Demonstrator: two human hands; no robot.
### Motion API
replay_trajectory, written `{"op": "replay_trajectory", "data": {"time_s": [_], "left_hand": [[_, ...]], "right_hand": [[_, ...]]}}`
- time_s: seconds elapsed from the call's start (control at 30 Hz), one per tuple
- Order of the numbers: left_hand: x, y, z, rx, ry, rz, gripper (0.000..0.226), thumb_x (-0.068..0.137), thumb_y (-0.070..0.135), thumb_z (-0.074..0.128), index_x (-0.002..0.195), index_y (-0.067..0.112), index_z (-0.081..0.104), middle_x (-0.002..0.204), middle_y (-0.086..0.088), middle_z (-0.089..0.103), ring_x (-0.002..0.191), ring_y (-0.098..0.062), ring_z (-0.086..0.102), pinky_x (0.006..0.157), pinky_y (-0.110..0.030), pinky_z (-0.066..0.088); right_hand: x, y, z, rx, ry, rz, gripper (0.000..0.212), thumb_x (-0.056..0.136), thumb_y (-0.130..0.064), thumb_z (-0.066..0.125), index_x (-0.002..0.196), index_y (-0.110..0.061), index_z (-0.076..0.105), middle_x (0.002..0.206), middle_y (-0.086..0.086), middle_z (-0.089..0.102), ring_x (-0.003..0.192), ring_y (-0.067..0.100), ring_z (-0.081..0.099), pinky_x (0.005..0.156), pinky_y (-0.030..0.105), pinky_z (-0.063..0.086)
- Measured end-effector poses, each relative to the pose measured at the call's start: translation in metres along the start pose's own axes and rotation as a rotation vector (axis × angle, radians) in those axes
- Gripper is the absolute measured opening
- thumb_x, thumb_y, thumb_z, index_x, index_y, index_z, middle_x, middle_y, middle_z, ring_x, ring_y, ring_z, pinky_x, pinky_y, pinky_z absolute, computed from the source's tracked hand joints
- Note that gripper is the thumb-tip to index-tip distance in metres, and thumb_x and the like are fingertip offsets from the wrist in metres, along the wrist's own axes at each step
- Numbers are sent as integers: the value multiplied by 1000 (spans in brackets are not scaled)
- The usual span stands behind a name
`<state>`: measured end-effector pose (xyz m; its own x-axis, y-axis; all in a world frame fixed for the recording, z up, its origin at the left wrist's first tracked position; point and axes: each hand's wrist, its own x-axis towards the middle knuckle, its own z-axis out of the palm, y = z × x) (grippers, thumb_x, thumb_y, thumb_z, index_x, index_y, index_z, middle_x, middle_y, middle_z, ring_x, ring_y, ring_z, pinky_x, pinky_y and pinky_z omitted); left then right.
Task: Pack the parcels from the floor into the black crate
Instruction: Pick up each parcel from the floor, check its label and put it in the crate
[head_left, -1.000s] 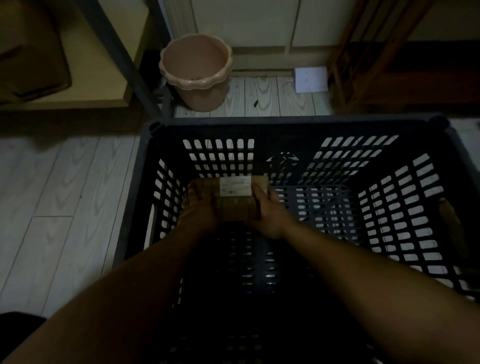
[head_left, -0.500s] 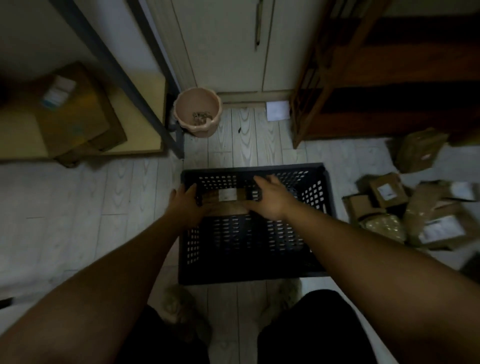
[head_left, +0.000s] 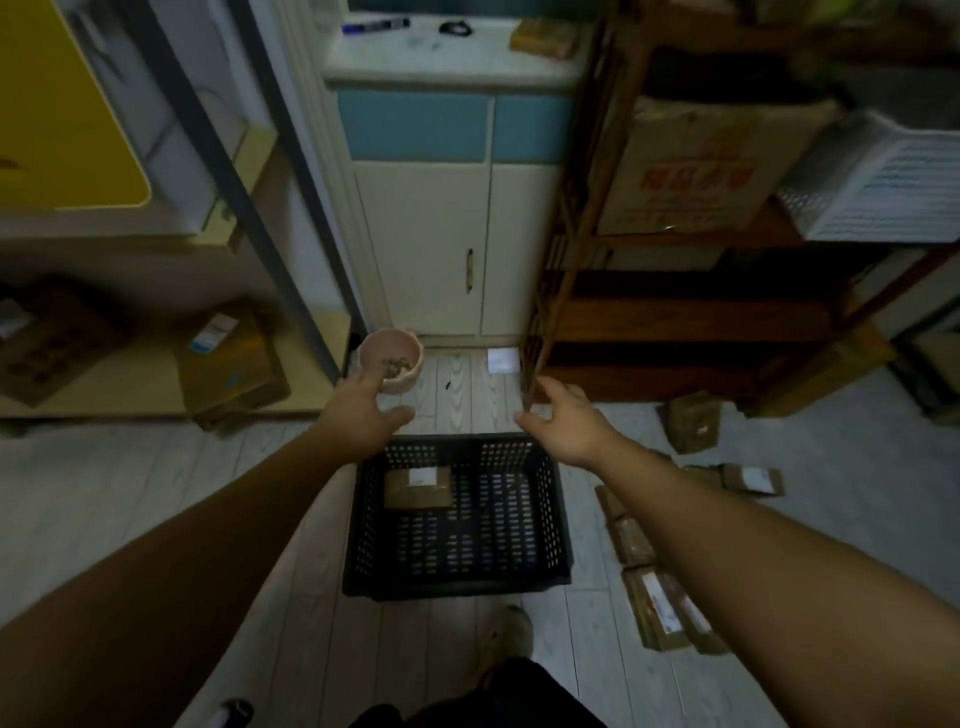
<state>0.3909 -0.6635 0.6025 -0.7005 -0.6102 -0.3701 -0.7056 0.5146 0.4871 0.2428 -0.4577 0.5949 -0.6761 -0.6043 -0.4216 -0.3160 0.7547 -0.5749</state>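
The black crate (head_left: 457, 584) stands on the pale floor (head_left: 156, 493), with one brown parcel (head_left: 418, 488) lying in its far-left corner. More parcels (head_left: 660, 608) lie scattered on the floor to its right. Above the crate's far rim, the left hand (head_left: 363, 415) and right hand (head_left: 566, 426) hang with fingers spread, holding nothing. Beyond them stand a pink bucket (head_left: 390, 361) and a wooden shelf (head_left: 675, 322).

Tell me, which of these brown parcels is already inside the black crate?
The white-labelled parcel lying flat in the far left corner of the black crate. The other parcels all lie on the floor to the crate's right.
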Motion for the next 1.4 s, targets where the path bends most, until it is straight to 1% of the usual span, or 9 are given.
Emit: {"op": "replay_trajectory", "data": {"time_s": [0.07,0.23,0.43,0.5,0.6,0.73,1.0,1.2,1.4], "left_hand": [[-19,16,-7,5,7,105,84,78,55,60,147,20,28,149,-12,32,132,-29,36,109,-42,35],[-85,62,-13,61,15,261,77,88,47,55,150,21,17,158,-9,14,144,-26,17,118,-37,16],[-162,127,5,83,-127,423,77,90,46,54,150,24,13,159,-8,4,146,-25,7,117,-37,11],[-184,153,17,80,-139,477,76,90,47,54,150,25,13,159,-7,4,146,-25,7,118,-38,12],[-214,199,43,73,-158,533,76,89,46,55,150,26,14,159,-6,5,146,-26,5,119,-42,12],[-259,277,100,65,-200,602,76,89,46,56,150,28,14,159,-3,3,147,-25,4,119,-42,13],[-339,416,245,160,-312,697,77,89,49,54,150,27,14,159,-6,3,147,-26,3,119,-43,14],[-340,470,313,206,-405,666,76,89,48,54,150,28,12,159,-4,-1,146,-29,1,118,-46,14],[-303,523,371,231,-426,643,75,89,45,55,150,28,15,159,-5,1,146,-29,4,118,-46,15]], "right_hand": [[-33,4,-14,7,84,10,70,92,-48,51,150,-25,19,153,11,23,134,31,35,107,37,33],[-130,25,-40,12,260,68,69,93,-48,50,151,-27,20,156,8,18,139,30,29,108,38,30],[-240,72,-79,1,391,143,67,93,-49,50,150,-26,22,154,8,22,136,28,35,108,37,34],[-269,92,-94,-3,439,161,66,94,-48,49,149,-25,23,153,8,23,133,27,38,104,35,36],[-311,128,-114,18,509,190,64,94,-49,49,149,-26,25,152,6,26,130,26,41,88,29,44],[-373,200,-140,-22,520,234,65,93,-52,47,149,-26,25,154,3,25,137,24,33,105,34,32],[-489,354,-197,-74,494,361,64,93,-52,47,148,-27,27,152,6,28,137,26,32,108,36,31],[-500,432,-223,-29,484,395,65,91,-51,50,148,-27,27,153,4,27,138,23,30,110,36,28],[-465,504,-262,9,435,425,67,91,-50,51,148,-25,27,152,8,29,136,25,34,109,34,29]]}}
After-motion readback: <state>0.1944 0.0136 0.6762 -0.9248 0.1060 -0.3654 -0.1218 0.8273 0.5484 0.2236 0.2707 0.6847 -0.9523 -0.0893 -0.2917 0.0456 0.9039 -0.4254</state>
